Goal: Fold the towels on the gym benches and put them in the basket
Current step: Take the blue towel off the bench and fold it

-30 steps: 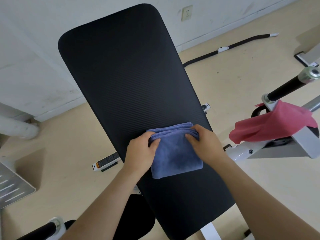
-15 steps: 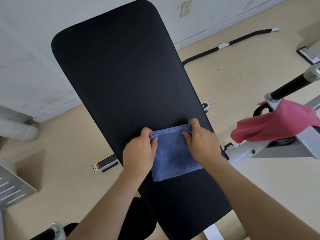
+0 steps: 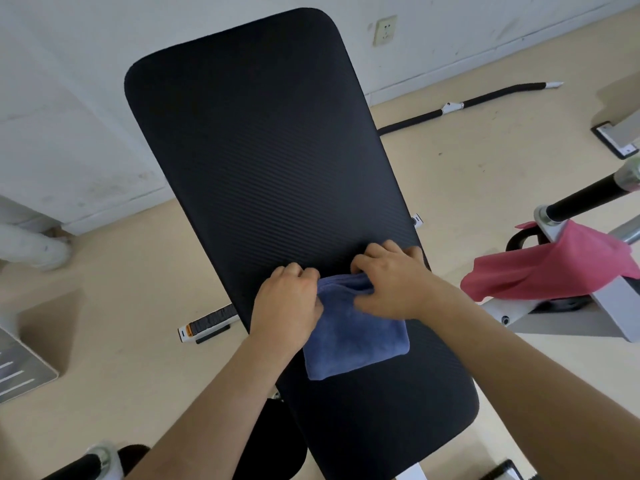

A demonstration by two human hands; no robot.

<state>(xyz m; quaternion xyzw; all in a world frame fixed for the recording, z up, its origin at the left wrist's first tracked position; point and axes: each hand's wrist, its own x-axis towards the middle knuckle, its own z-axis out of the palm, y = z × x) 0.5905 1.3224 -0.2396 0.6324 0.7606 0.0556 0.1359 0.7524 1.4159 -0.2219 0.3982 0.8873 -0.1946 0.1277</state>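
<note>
A pale floor [image 3: 450, 174] and a white wall [image 3: 86, 98] frame a long black bench pad [image 3: 263, 161], which runs from the top of the view down toward the person. On the wall past the far right corner of the bench sits a socket [image 3: 385, 30]. A black bar [image 3: 467, 103] with white fittings lies on the floor to the right of the bench, near the wall.

Well to the right of the bench, a pink towel [image 3: 550, 268] hangs crumpled over a white metal frame [image 3: 616, 306], just below a black handle [image 3: 585, 197].

On the near half of the bench lies a blue towel [image 3: 356, 337], folded into a small thick square and resting flat on the pad. Both hands are at its far edge. The left hand [image 3: 287, 303] curls its fingers closed around the towel's far left corner. The right hand [image 3: 391, 278] pinches the far edge of the towel, its thumb below and its fingers bent over the fold, knuckles raised above the bench. The two hands sit close together, nearly touching over the towel.
</note>
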